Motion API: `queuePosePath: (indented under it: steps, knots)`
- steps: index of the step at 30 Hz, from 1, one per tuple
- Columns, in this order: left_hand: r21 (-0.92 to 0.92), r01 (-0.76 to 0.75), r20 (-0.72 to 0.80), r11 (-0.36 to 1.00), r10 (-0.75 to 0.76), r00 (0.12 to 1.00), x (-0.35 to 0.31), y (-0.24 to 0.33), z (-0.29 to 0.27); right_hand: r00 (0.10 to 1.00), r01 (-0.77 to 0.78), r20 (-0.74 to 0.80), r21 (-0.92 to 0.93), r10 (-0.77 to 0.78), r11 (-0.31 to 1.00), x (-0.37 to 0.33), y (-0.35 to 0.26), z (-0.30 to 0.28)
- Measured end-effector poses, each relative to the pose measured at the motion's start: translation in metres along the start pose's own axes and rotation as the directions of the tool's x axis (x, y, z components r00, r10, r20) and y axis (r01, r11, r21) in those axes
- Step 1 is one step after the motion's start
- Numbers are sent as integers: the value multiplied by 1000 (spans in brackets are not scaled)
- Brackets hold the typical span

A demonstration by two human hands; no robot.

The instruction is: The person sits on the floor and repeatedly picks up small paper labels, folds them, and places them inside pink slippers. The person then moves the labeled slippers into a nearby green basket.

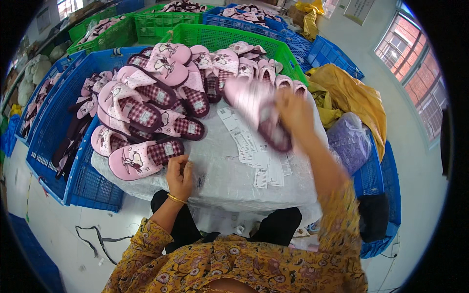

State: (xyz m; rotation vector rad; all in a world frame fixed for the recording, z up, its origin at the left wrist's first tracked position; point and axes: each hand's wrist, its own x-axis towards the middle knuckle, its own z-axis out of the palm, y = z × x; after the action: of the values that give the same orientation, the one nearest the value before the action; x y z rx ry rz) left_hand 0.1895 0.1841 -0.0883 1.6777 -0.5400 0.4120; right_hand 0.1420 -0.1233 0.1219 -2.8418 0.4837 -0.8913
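Observation:
My right hand (291,113) is raised over the right half of the table, closed on a pink slipper (251,100) with a dark checked insole; both are smeared by motion. My left hand (180,177) rests with curled fingers at the table's near edge, by the heel of another pink slipper (134,161). Whether anything lies inside its fingers is hidden. Pink slippers (168,63) with a cartoon print are heaped across the left and back of the table. Below the lifted slipper, white printed labels (249,151) lie fanned out on the plastic-wrapped tabletop (215,163).
Blue crates (95,188) with more slippers stand at the left. Green crates (220,34) line the far side. To the right are a yellow sheet (359,93), a filled purple plastic bag (348,141) and another blue crate (367,178). A dark strap (101,239) lies on the floor.

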Motion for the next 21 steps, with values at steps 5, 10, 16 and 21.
queuePosePath:
  steps: [5, 10, 16, 21]
  knots:
    - [-169, 54, 68, 984, -43, 997, -6, -2, 19, 828, 81, -483, -401, -286, 912, 207, 107, -71]
    - [68, -27, 52, 997, 24, 998, 0, 9, 1, 967, -198, -167, -2, 195, 980, 182, 160, 21]
    - [57, 0, 85, 998, -5, 996, -7, 8, 5, 877, -476, 50, -44, 477, 879, 103, 248, 114]
    - [100, 83, 117, 992, -95, 989, -12, 7, 2, 880, -461, 84, -83, 467, 884, 101, 301, 183]
